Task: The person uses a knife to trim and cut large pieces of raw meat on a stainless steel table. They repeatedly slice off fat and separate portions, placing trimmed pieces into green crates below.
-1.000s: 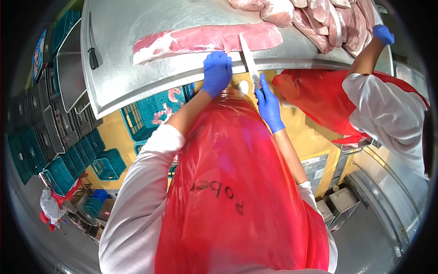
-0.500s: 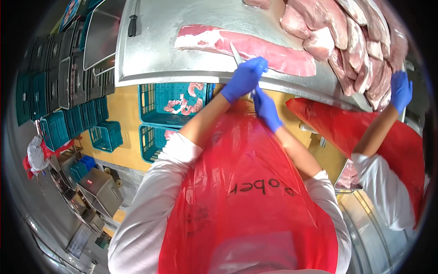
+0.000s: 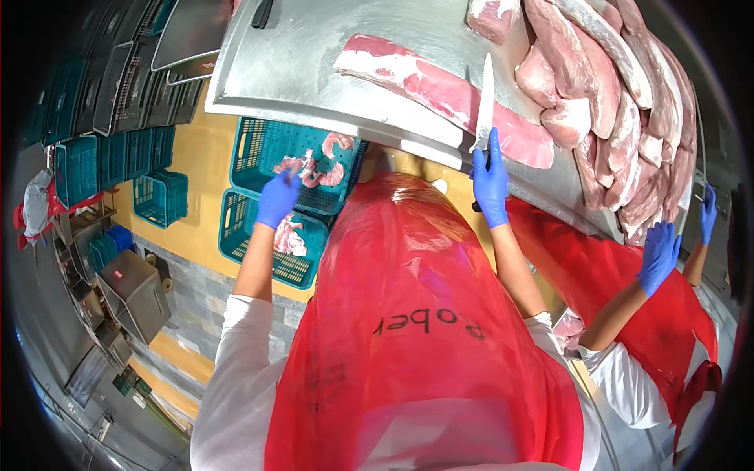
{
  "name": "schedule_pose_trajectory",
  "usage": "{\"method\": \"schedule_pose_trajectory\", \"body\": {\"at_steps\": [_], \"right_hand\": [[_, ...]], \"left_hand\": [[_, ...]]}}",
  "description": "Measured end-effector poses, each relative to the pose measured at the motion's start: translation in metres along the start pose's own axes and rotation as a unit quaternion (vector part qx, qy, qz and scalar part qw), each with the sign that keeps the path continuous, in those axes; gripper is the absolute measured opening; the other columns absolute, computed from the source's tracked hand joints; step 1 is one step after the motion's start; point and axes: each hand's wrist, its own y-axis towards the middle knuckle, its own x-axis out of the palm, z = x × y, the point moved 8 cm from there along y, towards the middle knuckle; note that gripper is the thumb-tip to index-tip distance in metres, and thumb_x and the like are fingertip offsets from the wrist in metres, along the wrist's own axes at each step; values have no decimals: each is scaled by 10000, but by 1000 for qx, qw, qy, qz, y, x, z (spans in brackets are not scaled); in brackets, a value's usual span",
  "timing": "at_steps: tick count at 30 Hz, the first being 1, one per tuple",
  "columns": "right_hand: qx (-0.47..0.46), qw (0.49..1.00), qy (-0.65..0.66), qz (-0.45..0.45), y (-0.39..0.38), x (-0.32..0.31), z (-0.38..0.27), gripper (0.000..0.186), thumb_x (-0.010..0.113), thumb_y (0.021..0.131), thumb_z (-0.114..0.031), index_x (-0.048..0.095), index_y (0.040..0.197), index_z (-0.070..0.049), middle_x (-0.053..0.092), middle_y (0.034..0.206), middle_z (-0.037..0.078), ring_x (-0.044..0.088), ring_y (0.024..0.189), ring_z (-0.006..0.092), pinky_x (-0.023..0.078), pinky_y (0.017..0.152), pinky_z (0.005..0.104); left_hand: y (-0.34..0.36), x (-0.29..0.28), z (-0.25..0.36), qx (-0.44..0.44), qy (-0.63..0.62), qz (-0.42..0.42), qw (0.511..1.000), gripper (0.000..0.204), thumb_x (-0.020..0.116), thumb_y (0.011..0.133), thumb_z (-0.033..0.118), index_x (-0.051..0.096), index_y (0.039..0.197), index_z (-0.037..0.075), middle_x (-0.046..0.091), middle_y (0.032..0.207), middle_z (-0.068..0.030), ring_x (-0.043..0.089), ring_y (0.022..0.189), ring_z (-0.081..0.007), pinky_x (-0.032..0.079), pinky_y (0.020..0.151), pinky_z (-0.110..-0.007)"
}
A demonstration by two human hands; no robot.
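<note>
My right hand (image 3: pixel 491 187) is closed round the handle of a knife (image 3: pixel 485 106), partly hidden by the fingers. Its long blade points away from me, across the right part of a long pink strip of meat (image 3: pixel 448 93) lying near the table edge. My left hand (image 3: pixel 278 198) is over the teal crates, its fingers smeared by motion. Pale pink trimmings (image 3: pixel 318 174) lie in the farther crate (image 3: pixel 250 153), some right by those fingertips. Whether the hand holds any cannot be made out.
Many meat pieces (image 3: pixel 613 118) are heaped on the right of the steel table (image 3: pixel 306 71). A black handle (image 3: pixel 262 13) lies at its far left. The nearer teal crate (image 3: pixel 232 235) holds trimmings. At right is a co-worker's gloved hand (image 3: pixel 658 255). Stacked crates (image 3: pixel 75 169) stand left.
My left hand has left the knife and swung left over the crates. My right hand has moved right with the knife, its blade now pointing straight away. A second co-worker's hand shows at right.
</note>
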Motion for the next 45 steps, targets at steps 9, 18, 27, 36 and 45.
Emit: {"method": "schedule_pose_trajectory", "body": {"at_steps": [9,18,27,36,45], "right_hand": [[-167,947,-263,73,26,-5,24,587,496,1024,-229,298,1576,-224,605,889,249,602,754,431,480,692,531],[-124,935,-317,101,122,-43,13,552,530,985,-173,392,1520,-164,657,872,275,636,757,446,491,691,538],[-53,995,-51,-67,8,24,-50,555,565,1009,-220,396,1537,-209,652,833,167,623,702,261,502,729,385],[-68,987,-97,-112,12,27,-34,564,564,1008,-214,382,1541,-192,686,886,184,675,780,319,520,771,402],[-120,985,-75,-101,107,83,-66,538,533,988,-213,421,1515,-194,690,913,196,681,769,363,532,753,431]], "left_hand": [[78,-68,125,272,-11,254,928,513,642,934,324,547,1331,12,597,1253,-244,557,1185,-408,439,1012,-502],[181,-7,252,339,-36,240,909,284,632,910,366,688,1068,137,675,1053,-141,610,984,-404,492,875,-500],[97,29,284,343,-24,238,908,357,585,899,251,622,1235,137,616,1243,-125,531,1207,-339,377,1036,-482],[134,29,263,404,-5,221,888,402,535,893,260,622,1267,143,629,1278,-113,561,1201,-317,334,1105,-517],[141,33,265,413,45,224,882,406,539,878,249,611,1259,126,622,1288,-113,550,1215,-324,336,1100,-524]]}}
